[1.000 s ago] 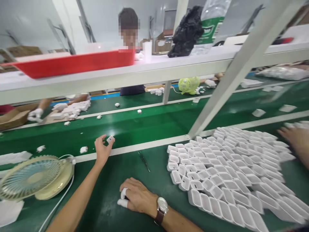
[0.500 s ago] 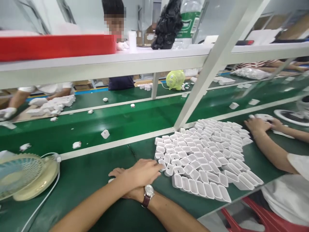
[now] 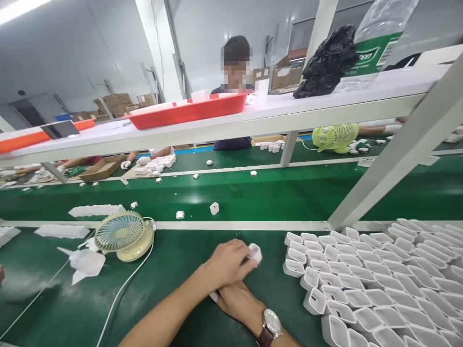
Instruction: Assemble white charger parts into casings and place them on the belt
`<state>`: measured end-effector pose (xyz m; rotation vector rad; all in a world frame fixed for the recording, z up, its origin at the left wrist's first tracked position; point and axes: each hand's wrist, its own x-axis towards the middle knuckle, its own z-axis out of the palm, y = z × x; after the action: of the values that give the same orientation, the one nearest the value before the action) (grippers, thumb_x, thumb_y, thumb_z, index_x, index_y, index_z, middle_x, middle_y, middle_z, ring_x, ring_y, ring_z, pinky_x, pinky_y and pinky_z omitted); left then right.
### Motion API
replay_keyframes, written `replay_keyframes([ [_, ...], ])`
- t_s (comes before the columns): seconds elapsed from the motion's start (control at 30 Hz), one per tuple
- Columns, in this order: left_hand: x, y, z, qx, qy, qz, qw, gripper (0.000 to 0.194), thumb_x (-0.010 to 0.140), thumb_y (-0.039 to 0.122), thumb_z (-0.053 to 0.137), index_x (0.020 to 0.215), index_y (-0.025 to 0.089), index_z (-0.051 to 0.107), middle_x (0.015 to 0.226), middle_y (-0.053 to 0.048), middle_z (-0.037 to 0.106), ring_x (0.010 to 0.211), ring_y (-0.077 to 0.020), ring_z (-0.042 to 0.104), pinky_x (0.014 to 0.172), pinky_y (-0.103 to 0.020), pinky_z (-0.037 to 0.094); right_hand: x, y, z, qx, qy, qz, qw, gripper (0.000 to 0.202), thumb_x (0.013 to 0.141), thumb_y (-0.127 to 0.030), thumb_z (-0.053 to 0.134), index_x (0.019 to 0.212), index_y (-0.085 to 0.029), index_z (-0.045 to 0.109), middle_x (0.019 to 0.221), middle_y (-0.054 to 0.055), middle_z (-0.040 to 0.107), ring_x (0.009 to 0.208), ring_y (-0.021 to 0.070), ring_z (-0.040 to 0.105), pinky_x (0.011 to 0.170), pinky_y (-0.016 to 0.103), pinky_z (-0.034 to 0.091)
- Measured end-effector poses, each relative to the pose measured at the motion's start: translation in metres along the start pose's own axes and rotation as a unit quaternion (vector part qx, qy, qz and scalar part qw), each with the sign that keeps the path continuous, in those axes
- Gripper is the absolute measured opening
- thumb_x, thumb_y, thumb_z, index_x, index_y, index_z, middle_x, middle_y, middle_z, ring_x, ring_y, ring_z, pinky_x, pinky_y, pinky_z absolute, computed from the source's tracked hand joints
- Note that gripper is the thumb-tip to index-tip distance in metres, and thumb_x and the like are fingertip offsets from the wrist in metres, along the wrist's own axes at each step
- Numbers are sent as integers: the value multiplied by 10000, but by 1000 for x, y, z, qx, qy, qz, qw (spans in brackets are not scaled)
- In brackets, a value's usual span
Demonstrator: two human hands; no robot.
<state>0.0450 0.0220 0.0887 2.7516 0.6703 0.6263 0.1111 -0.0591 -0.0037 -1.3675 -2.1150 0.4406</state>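
My left hand (image 3: 228,260) reaches across from the lower left and grips a small white plastic charger housing (image 3: 255,253) between thumb and fingers, just above the green bench. Under its wrist crosses my right hand (image 3: 237,300), with a watch (image 3: 272,322) on the wrist. A pale edge of something (image 3: 214,296) shows at the right hand's fingers, which are mostly hidden behind the left arm. To the right stand rows of open white housings (image 3: 365,277), close together, several with a dark slot in the base.
A green conveyor (image 3: 289,197) behind the bench carries small white parts. At left stands a yellow fan (image 3: 121,233) with a white cable (image 3: 117,294). A slanted white post (image 3: 394,135) rises at right to a shelf. A person (image 3: 237,62) sits opposite.
My left hand has picked a white housing from the near-left edge of the rows and moved away from them. My view has turned left, bringing the whole fan into sight.
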Motion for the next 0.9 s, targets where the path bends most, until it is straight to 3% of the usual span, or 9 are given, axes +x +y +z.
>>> replay_keyframes([
  [0.17,-44,-64,-22,-3,86,-113,990,184,994,304,552,880,222,671,886,-48,702,822,-199,673,746,-315,561,6,-10,-12,-54,64,-46,995,202,999,-221,571,1150,-202,702,1300,122,697,1253,289,635,1107,467,517],
  [0.3,-71,-90,-25,-10,119,-150,981,197,1002,349,540,908,225,660,918,-52,667,847,-198,665,747,-321,575,9,-12,-16,-58,77,-55,994,162,993,-175,571,1097,-212,689,1262,96,704,1233,266,639,1075,456,542],
  [0.4,-79,-96,-21,-26,142,-169,975,199,959,396,616,1065,230,645,1044,-69,644,925,-211,660,781,-342,594,11,-13,-20,-47,63,-42,996,168,994,-163,558,1084,-219,689,1266,87,705,1244,269,636,1077,460,545],
  [0.57,-75,-98,-10,-134,176,-209,953,507,896,381,699,1355,240,536,1344,-126,558,988,-220,639,825,-383,596,13,-17,-26,-29,39,-24,999,177,995,-170,554,1067,-229,705,1270,80,717,1241,269,648,1089,455,546],
  [0.77,-76,-98,2,-207,181,-207,939,532,925,368,668,1414,233,507,1253,-120,601,944,-221,625,791,-377,578,25,-10,-35,-13,31,-13,999,169,1007,-221,557,980,-222,724,1200,72,745,1140,241,702,1058,400,574],
  [0.9,-81,-98,3,-240,176,-198,934,554,951,376,648,1461,245,476,1260,-123,619,992,-236,622,783,-367,571,42,3,-41,-69,48,1,996,177,1004,-230,552,970,-204,724,1213,105,737,1142,281,708,1023,444,594],
])
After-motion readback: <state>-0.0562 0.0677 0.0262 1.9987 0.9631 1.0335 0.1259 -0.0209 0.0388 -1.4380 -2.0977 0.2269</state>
